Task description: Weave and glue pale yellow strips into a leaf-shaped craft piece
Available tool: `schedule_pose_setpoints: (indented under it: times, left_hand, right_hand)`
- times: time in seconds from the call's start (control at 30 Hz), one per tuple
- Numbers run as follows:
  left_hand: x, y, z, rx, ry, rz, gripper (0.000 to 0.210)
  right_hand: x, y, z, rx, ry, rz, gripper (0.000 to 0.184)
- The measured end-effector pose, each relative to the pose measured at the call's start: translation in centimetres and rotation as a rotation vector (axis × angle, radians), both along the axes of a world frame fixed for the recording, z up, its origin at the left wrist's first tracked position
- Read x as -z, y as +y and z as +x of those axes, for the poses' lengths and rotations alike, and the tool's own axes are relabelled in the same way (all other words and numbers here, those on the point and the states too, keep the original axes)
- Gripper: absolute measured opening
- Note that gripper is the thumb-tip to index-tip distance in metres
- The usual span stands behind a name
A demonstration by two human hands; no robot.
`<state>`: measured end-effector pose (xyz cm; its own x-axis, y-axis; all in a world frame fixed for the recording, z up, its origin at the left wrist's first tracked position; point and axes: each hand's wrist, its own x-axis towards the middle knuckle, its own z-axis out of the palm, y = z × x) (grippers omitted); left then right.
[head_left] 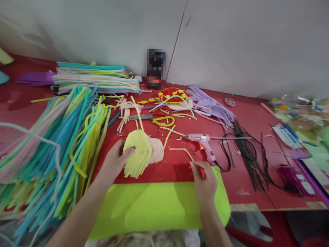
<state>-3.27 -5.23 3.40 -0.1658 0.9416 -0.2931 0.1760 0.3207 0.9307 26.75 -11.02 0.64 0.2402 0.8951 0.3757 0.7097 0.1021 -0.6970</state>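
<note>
We've got our left hand (118,155) pinching the pale-yellow pipe-cleaner panel (140,158) left of the pink glue gun (202,138), probably to keep the rows together. On our side of the gun, our right hand (205,178) grips a bent yellow pipe cleaner (177,149) by its end, likely leaving the bend free. Red tabletop (177,169) under the gun, grey wall (231,51) behind it.

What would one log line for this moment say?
left hand: holds yellow piece | right hand: holds bent strip | glue gun: on table
</note>
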Motion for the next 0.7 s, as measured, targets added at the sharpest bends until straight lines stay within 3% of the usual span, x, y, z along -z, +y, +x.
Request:
schedule_pose_setpoints:
  times: [0.17,0.27,0.4,0.57,0.7]
  left_hand:
    - [-0.8,-1.1,-0.4,0.025,0.037,0.032,0.03]
    - [-1.1,-1.6,0.2,-0.105,-0.049,0.037,0.029]
    - [-0.2,-2.1,1.3,-0.293,-0.191,0.046,0.038]
    - [0.0,-2.4,2.0,-0.261,-0.128,0.059,0.041]
    - [-0.5,-2.8,2.6,-0.343,-0.148,0.123,0.039]
  right_hand:
    - [-0.1,0.3,-0.5,-0.021,-0.01,0.008,0.015]
    - [-0.1,0.3,-0.7,-0.021,-0.022,0.007,0.017]
    - [-0.2,0.4,-0.9,0.001,-0.027,0.01,0.018]
    - [-0.3,0.4,-0.9,0.055,-0.049,0.01,0.021]
    - [-0.4,0.3,-0.9,0.082,-0.018,-0.011,0.022]
